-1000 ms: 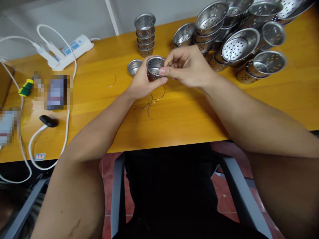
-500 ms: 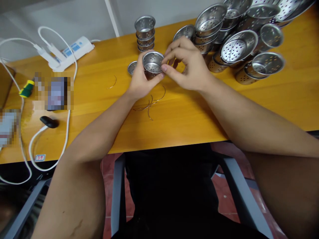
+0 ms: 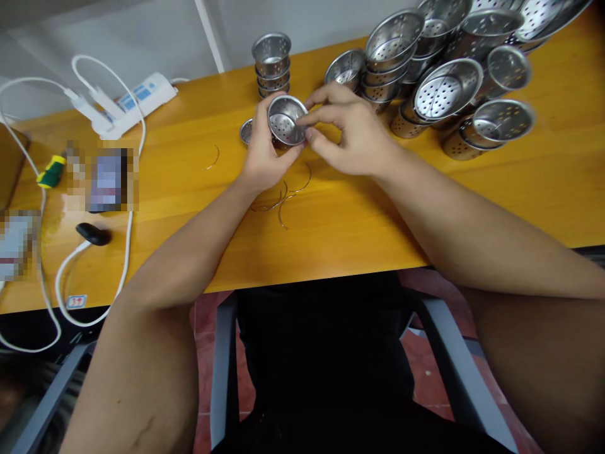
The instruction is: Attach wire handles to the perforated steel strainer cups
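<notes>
My left hand (image 3: 263, 154) is wrapped round a small perforated metal cup (image 3: 282, 115), its open mouth tilted up toward me. At the cup's right side is my right hand (image 3: 348, 131), its index fingertip just inside the rim and the thumb against the outer wall. Whether a thin wire lies between those fingers is too small to tell. On the table below, several thin curved wires (image 3: 280, 215) lie together, with a single wire (image 3: 216, 157) farther left. Partly hidden behind my left hand is a small round metal piece (image 3: 246, 131).
A stack of small perforated cups (image 3: 271, 57) stands at the back. Many larger perforated metal cups (image 3: 447, 91) crowd the back right. To the left are a white power strip (image 3: 151, 94), cables, a green-yellow handle (image 3: 51, 171), a blurred phone-like object (image 3: 108, 180) and a black plug-like piece (image 3: 93, 233).
My right index finger has moved from the cup's rim to inside its mouth. The cup has tilted slightly toward me in my left hand. The wires on the table lie as before.
</notes>
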Motion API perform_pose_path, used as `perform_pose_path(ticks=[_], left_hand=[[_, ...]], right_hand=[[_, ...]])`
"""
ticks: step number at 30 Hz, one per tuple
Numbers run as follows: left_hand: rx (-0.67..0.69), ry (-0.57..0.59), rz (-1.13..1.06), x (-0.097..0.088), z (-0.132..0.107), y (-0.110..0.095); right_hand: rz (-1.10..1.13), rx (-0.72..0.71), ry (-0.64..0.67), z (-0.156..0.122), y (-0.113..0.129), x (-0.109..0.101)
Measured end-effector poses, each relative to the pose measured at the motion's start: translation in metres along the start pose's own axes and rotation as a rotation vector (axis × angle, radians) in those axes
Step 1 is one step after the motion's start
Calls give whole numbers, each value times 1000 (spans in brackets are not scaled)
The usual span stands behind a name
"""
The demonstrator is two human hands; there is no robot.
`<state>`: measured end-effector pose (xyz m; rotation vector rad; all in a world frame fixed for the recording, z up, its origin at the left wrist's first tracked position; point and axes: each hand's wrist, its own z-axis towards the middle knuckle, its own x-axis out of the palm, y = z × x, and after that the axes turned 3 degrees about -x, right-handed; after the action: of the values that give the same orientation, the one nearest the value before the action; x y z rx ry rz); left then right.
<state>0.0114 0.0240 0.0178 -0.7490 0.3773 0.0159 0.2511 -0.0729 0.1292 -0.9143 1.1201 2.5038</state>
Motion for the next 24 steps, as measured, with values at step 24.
perform_pose_path(ticks=[24], left_hand=[[-43, 81, 15, 4, -2, -5]], right_hand=[[-207, -84, 7, -9, -8, 23]])
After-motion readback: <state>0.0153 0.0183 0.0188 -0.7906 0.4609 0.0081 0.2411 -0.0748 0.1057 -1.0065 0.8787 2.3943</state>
